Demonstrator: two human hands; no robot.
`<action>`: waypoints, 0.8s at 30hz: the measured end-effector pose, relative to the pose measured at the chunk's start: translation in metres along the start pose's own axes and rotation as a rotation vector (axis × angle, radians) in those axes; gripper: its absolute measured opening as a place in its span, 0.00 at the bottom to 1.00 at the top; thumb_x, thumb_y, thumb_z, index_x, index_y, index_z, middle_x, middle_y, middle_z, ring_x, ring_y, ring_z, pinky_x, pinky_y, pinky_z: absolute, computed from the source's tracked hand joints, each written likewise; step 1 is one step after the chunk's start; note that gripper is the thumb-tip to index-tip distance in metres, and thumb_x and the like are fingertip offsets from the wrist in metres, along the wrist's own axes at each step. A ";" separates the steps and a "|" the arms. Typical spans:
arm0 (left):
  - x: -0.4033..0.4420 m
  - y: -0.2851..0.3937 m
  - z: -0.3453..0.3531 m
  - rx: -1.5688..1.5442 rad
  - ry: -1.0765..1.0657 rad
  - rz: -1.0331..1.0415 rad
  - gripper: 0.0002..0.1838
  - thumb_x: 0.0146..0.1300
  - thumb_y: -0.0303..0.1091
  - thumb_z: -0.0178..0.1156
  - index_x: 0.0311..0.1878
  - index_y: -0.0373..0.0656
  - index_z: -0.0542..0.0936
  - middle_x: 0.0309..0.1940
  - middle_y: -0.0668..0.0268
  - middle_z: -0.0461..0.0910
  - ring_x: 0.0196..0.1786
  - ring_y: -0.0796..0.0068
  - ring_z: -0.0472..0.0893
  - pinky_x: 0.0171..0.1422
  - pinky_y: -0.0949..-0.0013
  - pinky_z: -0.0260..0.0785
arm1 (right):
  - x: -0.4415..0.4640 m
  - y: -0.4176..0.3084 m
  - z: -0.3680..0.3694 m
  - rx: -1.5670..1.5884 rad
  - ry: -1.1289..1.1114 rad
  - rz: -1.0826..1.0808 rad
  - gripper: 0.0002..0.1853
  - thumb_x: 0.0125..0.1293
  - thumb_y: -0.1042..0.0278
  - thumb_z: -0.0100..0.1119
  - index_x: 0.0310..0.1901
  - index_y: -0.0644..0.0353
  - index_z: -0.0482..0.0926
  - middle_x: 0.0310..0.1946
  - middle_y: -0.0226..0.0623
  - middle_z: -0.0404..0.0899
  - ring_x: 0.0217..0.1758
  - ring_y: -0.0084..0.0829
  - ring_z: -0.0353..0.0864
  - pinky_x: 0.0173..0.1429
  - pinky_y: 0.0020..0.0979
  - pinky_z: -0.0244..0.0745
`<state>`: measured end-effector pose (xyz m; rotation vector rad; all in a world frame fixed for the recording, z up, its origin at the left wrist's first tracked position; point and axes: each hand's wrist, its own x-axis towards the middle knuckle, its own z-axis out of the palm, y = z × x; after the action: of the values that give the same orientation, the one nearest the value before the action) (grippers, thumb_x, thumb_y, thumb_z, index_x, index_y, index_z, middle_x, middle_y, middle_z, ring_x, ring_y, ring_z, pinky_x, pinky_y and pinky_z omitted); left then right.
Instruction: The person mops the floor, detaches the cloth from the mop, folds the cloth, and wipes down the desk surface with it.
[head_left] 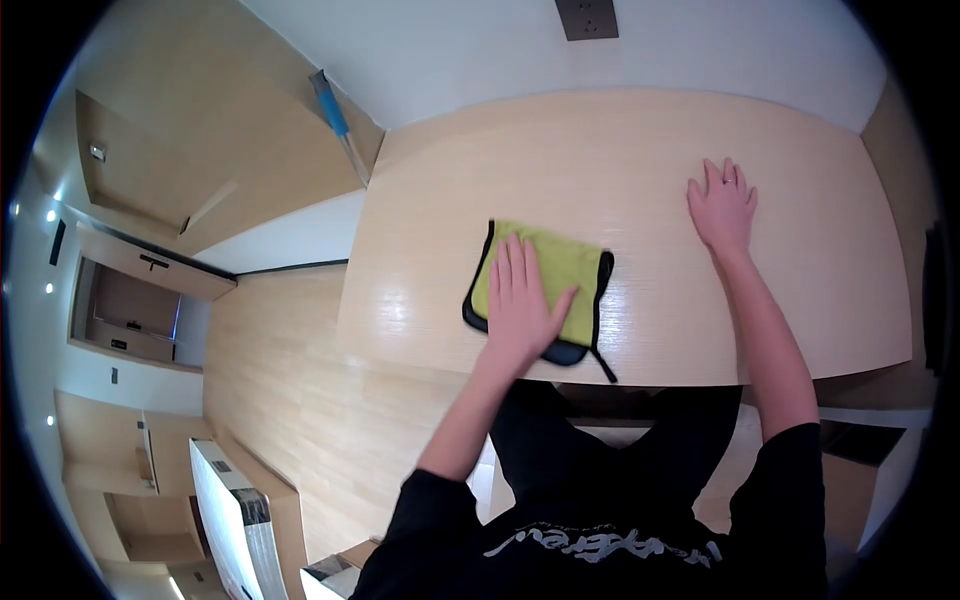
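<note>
My left hand (520,312) lies flat, palm down, on a yellow-green cleaning cloth (565,255) with black edging. Its fingers are stretched out and the thumb is spread to the right. The cloth rests on a light wood tabletop (640,160), near the front edge, and a black loop hangs from its lower right corner. Farther right and back, my right hand (724,208) rests palm down on the bare wood, fingers apart, with a ring on one finger. Nothing is in the right hand.
A tool with a blue handle (332,108) leans at the table's back left corner. A dark socket plate (588,18) is on the wall behind. On the left, a wooden floor (290,330) leads to a door (155,262). A partly wrapped white panel (225,510) stands lower left.
</note>
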<state>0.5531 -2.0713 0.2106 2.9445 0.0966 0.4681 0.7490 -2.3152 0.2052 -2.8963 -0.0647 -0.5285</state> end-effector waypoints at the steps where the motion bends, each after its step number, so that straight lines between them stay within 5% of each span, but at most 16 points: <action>1: 0.017 -0.008 0.005 0.004 0.006 0.012 0.45 0.64 0.55 0.54 0.69 0.26 0.55 0.71 0.40 0.51 0.74 0.42 0.50 0.77 0.51 0.43 | -0.001 0.000 -0.002 0.003 0.004 0.000 0.26 0.66 0.49 0.48 0.63 0.52 0.70 0.68 0.46 0.62 0.74 0.42 0.55 0.73 0.56 0.46; 8: 0.164 -0.031 0.050 -0.013 -0.139 -0.179 0.47 0.64 0.60 0.47 0.68 0.21 0.53 0.70 0.33 0.49 0.74 0.37 0.47 0.77 0.46 0.37 | -0.005 0.004 -0.010 -0.002 -0.005 0.002 0.26 0.66 0.51 0.49 0.62 0.54 0.70 0.68 0.48 0.62 0.73 0.43 0.56 0.73 0.58 0.46; 14: 0.248 -0.022 0.093 0.147 0.049 -0.340 0.48 0.63 0.63 0.42 0.68 0.23 0.55 0.70 0.35 0.52 0.75 0.41 0.48 0.76 0.47 0.37 | -0.015 0.014 -0.025 0.013 0.005 0.002 0.26 0.65 0.53 0.49 0.62 0.57 0.70 0.67 0.50 0.61 0.73 0.45 0.55 0.73 0.58 0.46; 24: 0.297 -0.025 0.104 0.110 0.079 -0.443 0.48 0.64 0.61 0.41 0.68 0.19 0.53 0.70 0.33 0.50 0.75 0.39 0.47 0.77 0.47 0.36 | -0.018 0.009 -0.029 0.045 -0.017 0.010 0.27 0.64 0.54 0.50 0.62 0.57 0.69 0.68 0.50 0.60 0.73 0.46 0.54 0.73 0.57 0.45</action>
<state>0.8669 -2.0356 0.1987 2.8785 0.7855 0.5205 0.7229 -2.3294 0.2234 -2.8556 -0.0632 -0.4946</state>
